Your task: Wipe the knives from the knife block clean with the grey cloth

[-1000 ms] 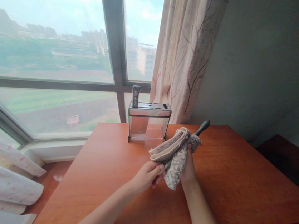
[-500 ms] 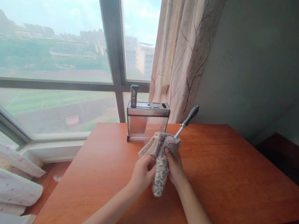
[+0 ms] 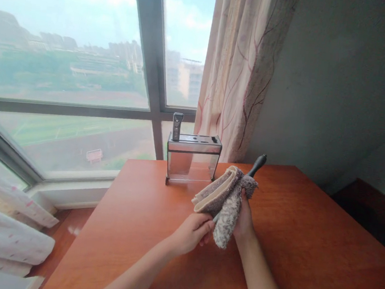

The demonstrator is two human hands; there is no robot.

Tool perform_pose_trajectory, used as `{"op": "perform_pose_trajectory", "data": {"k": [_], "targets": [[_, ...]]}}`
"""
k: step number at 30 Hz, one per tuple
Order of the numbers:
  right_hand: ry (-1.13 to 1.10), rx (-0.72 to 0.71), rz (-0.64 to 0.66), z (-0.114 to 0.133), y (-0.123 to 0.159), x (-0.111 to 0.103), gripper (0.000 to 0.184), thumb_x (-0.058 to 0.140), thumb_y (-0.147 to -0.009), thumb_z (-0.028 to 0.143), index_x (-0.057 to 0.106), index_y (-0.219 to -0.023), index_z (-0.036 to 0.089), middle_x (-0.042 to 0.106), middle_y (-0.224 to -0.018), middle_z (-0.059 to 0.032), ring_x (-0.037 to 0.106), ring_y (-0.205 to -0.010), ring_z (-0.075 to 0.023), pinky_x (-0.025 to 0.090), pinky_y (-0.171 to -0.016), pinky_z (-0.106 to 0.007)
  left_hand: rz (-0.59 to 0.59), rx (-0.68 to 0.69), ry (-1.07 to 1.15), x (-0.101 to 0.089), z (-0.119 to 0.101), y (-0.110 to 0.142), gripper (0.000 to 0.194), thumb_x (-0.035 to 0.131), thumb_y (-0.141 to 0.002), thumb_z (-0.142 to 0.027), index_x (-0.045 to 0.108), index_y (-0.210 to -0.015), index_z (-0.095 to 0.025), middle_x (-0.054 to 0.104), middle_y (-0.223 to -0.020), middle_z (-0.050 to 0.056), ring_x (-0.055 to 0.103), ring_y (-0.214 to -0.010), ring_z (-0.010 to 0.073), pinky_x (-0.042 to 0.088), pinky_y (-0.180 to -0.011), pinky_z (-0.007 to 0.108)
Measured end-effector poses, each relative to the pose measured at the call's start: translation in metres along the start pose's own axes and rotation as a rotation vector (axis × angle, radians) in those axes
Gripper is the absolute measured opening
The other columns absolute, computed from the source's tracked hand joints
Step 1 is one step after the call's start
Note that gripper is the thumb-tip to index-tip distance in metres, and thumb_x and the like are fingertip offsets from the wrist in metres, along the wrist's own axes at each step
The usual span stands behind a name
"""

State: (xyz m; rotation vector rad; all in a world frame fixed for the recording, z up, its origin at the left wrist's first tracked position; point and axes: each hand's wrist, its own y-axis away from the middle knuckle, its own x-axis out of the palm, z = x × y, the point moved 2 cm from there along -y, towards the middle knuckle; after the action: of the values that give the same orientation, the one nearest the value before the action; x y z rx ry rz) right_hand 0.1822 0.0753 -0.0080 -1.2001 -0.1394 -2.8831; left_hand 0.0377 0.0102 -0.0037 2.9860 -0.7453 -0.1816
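A sharpening steel (image 3: 257, 166) slants over the table, its black handle up and to the right. Most of its rod is hidden inside a fluffy grey and beige cloth (image 3: 226, 215), which is folded around it. My right hand (image 3: 244, 220) grips the cloth just below the handle, thumb on top. Lower down, my left hand (image 3: 194, 232) is closed in a pinch at the rod's lower end, where a short bit of metal shows beside the cloth. Behind them stands a clear-sided knife block (image 3: 195, 147) holding one knife (image 3: 177, 126) with a dark grey handle.
The brown wooden table (image 3: 141, 231) stretches out on both sides of my hands. A large window (image 3: 78, 108) and a patterned curtain (image 3: 236, 66) are behind it, with a dark wall (image 3: 334, 86) to the right.
The rod has slid deeper into the cloth, so the metal by the handle is now covered. My left hand has moved down to the rod's end, and the cloth has shifted right.
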Motion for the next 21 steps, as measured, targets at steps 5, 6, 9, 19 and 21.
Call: {"op": "perform_pose_trajectory", "data": {"k": [5, 6, 9, 19, 21], "targets": [[0.091, 0.025, 0.069, -0.014, 0.01, 0.008, 0.04, 0.073, -0.069, 0.047, 0.066, -0.098, 0.021, 0.073, -0.09, -0.0041, 0.066, -0.089, -0.0258, 0.052, -0.079, -0.039, -0.23, 0.017, 0.147, -0.01, 0.002, -0.005, 0.035, 0.051, -0.082, -0.05, 0.049, -0.072, -0.017, 0.048, -0.057, -0.002, 0.043, -0.049, 0.0097, 0.034, -0.046, 0.022], [0.136, 0.012, 0.098, -0.017, 0.011, 0.01, 0.038, 0.075, -0.068, 0.043, 0.066, -0.098, 0.02, 0.073, -0.089, -0.0038, 0.066, -0.088, -0.0256, 0.052, -0.078, -0.038, -0.251, 0.034, 0.145, -0.012, 0.002, -0.006, 0.034, 0.052, -0.082, -0.049, 0.05, -0.072, -0.017, 0.047, -0.058, -0.003, 0.042, -0.049, 0.0096, 0.033, -0.046, 0.022], [0.242, -0.006, 0.147, -0.023, 0.014, 0.015, 0.037, 0.077, -0.066, 0.037, 0.067, -0.097, 0.02, 0.072, -0.086, -0.003, 0.066, -0.085, -0.025, 0.052, -0.076, -0.037, -0.292, 0.071, 0.076, -0.016, 0.001, -0.007, 0.033, 0.049, -0.084, -0.047, 0.053, -0.071, -0.016, 0.047, -0.059, -0.002, 0.041, -0.052, 0.0104, 0.033, -0.049, 0.022], [0.017, 0.058, 0.09, -0.022, 0.013, 0.023, 0.033, 0.069, -0.074, 0.044, 0.066, -0.1, 0.024, 0.072, -0.097, -0.0026, 0.063, -0.101, -0.0256, 0.051, -0.087, -0.039, -0.467, 0.159, -0.055, -0.022, -0.002, -0.004, 0.038, 0.046, -0.086, -0.049, 0.049, -0.065, -0.017, 0.042, -0.059, -0.003, 0.04, -0.057, 0.0115, 0.033, -0.054, 0.023], [-0.002, 0.089, 0.097, -0.023, 0.011, 0.022, 0.033, 0.067, -0.076, 0.046, 0.066, -0.101, 0.024, 0.072, -0.099, -0.003, 0.061, -0.105, -0.0261, 0.05, -0.089, -0.041, -0.482, 0.157, -0.012, -0.025, -0.002, -0.002, 0.039, 0.045, -0.086, -0.051, 0.049, -0.067, -0.017, 0.04, -0.057, -0.004, 0.038, -0.055, 0.0111, 0.031, -0.053, 0.022]]}}
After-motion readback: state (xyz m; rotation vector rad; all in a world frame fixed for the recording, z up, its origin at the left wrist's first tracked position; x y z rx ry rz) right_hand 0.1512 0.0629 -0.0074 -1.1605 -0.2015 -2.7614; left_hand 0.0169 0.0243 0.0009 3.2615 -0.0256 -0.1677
